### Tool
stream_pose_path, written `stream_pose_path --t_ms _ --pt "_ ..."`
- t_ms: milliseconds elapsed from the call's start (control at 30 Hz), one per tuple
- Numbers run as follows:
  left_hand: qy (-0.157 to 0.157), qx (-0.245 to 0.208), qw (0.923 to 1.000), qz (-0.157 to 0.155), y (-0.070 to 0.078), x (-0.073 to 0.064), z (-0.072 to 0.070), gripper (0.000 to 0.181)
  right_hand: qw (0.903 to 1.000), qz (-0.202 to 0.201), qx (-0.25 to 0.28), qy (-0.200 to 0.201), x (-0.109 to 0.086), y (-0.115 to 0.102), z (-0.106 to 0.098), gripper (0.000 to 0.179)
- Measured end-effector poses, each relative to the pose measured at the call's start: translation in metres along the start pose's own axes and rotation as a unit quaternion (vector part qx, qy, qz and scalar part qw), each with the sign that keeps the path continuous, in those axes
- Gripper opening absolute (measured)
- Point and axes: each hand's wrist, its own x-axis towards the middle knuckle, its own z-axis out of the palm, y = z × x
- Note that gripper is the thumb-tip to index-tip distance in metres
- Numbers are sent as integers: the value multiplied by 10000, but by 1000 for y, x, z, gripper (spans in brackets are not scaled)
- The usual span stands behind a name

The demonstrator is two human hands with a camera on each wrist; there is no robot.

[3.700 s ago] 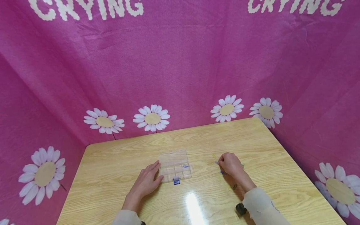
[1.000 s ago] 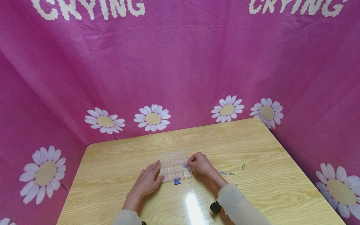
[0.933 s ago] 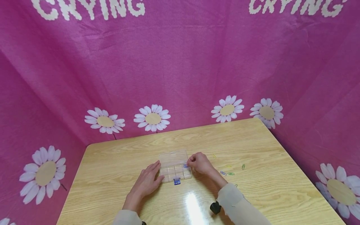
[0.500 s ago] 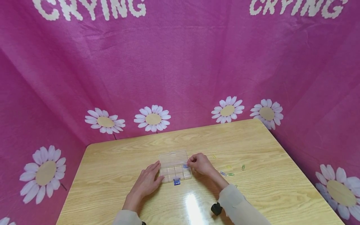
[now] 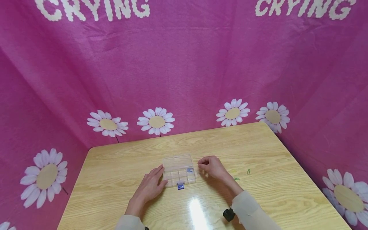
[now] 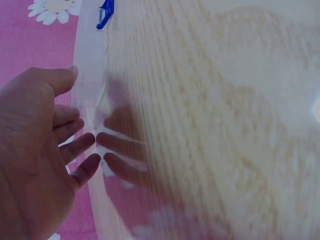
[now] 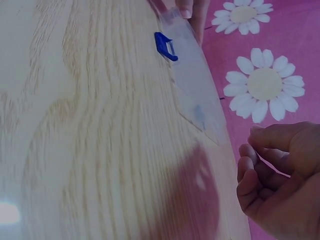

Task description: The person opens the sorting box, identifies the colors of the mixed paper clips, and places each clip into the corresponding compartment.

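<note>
White "CRYING" [image 5: 109, 9] twice on pink cloth [image 5: 184, 70]

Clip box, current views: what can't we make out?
- Head: exact count of blue clips in the box: too small, bunched.
- Head: tabletop under the right hand: hidden by it.
- Right wrist: outlines of those blue clips: just a blur.
- Left wrist: box's right end: cut off by top edge.

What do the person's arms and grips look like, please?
The left sleeve and the right sleeve are pale cream and end near the wrists. The left grip and the right grip are bare, without gloves. A black piece shows by the right cuff; by the left, only a small black tip.
</note>
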Motion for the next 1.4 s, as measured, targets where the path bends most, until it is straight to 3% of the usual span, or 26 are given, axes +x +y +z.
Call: stream_pose_path --t_ms 400,900,1400 --pt "89 23 9999 77 0 0 0 62 9995 57 -203 248 -13 6 -34 14" --pt "33 -6 10000 -2 1 0 -1 63 9991 38 -337 267 -39 23 -73 20" --pt "22 -42 10000 9 -2 -1 -1 63 9964 450 -595 401 -57 43 -83 17"
